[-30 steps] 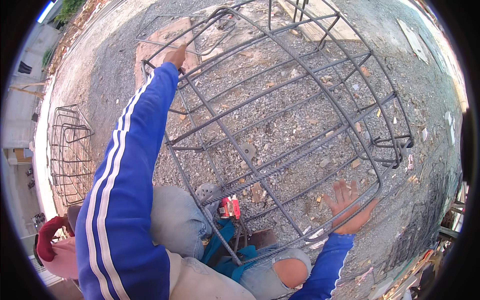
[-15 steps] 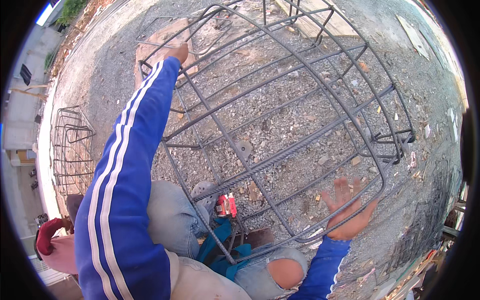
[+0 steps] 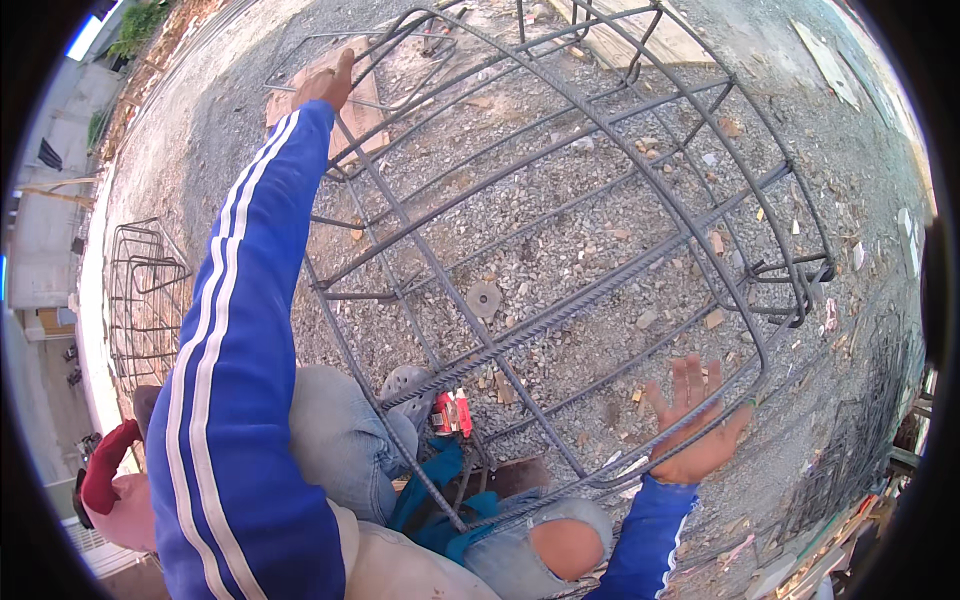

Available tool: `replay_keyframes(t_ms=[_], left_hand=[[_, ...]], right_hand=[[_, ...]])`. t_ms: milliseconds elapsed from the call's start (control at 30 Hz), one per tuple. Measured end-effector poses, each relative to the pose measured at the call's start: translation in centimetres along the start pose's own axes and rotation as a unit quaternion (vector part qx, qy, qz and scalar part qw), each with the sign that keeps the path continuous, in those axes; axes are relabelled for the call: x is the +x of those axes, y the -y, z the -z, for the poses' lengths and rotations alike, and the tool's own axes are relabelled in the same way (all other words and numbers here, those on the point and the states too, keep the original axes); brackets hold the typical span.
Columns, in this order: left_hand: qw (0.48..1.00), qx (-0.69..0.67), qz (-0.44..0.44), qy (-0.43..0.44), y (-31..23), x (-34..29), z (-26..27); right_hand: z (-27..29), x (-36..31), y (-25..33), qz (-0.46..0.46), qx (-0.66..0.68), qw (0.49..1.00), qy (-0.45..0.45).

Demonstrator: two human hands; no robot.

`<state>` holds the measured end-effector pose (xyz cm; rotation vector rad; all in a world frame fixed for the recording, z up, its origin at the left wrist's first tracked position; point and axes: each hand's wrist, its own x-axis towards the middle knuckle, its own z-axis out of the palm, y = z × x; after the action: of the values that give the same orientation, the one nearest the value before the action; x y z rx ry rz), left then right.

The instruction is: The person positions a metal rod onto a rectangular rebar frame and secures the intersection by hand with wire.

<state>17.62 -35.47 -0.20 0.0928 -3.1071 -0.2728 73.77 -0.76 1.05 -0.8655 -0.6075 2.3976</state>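
Observation:
A large cage of bent steel rebar (image 3: 600, 312) spans the ground in front of me, its near corner over my legs. My left hand (image 3: 322, 84) is stretched to the cage's far left end, thumb and fingers apart beside the bars; whether it touches them is unclear. At the near right corner, my right hand (image 3: 695, 428) is spread open, with a bar crossing in front of its palm. Neither hand is closed around a bar. A small red-and-white packet (image 3: 451, 413) lies beside my shoe (image 3: 404, 384), seen through the cage.
Gravel lies beneath the cage, with a round grey disc (image 3: 484, 298) on it. Boards (image 3: 640, 38) lie at the far side. Another rebar cage (image 3: 146, 295) stands at the left, near a person's red sleeve (image 3: 108, 468). Rebar mesh (image 3: 830, 440) is at the right.
My left hand has moved a little up and left, and its thumb now stands apart from the fingers. The cage's left side has shifted slightly. My right hand stays nearly still.

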Motion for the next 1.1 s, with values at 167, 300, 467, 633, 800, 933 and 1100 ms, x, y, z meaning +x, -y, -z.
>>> replay_keyframes(t_ms=[167,300,467,633,800,933,1100], left_hand=[[1.000,-0.019,-0.011,-0.014,-0.4,-1.6,0.8],[0.999,0.004,-0.032,0.014,0.4,-1.6,0.3],[0.997,0.029,-0.066,-0.018,-0.1,-3.0,0.9],[0.913,-0.139,-0.377,-0.073,-8.1,-9.6,2.5],[0.809,-0.111,-0.574,-0.054,-17.1,-16.3,3.1],[0.819,-0.045,-0.563,0.104,-19.7,-18.5,3.4],[0.826,-0.004,-0.541,0.156,-19.7,-20.7,4.1]], right_hand=[[-0.7,1.4,-0.8,0.050,-0.022,0.998,0.038],[-1.8,1.0,-1.1,0.149,-0.160,0.969,-0.117],[-2.9,0.6,-1.1,0.447,-0.499,0.733,-0.118],[-3.8,1.7,2.6,0.430,-0.561,0.707,-0.034],[-3.7,-0.4,3.4,0.466,-0.683,0.561,0.043],[-3.1,-3.8,2.3,0.432,-0.730,0.523,0.079],[-2.1,-6.0,2.6,0.383,-0.767,0.505,0.103]])
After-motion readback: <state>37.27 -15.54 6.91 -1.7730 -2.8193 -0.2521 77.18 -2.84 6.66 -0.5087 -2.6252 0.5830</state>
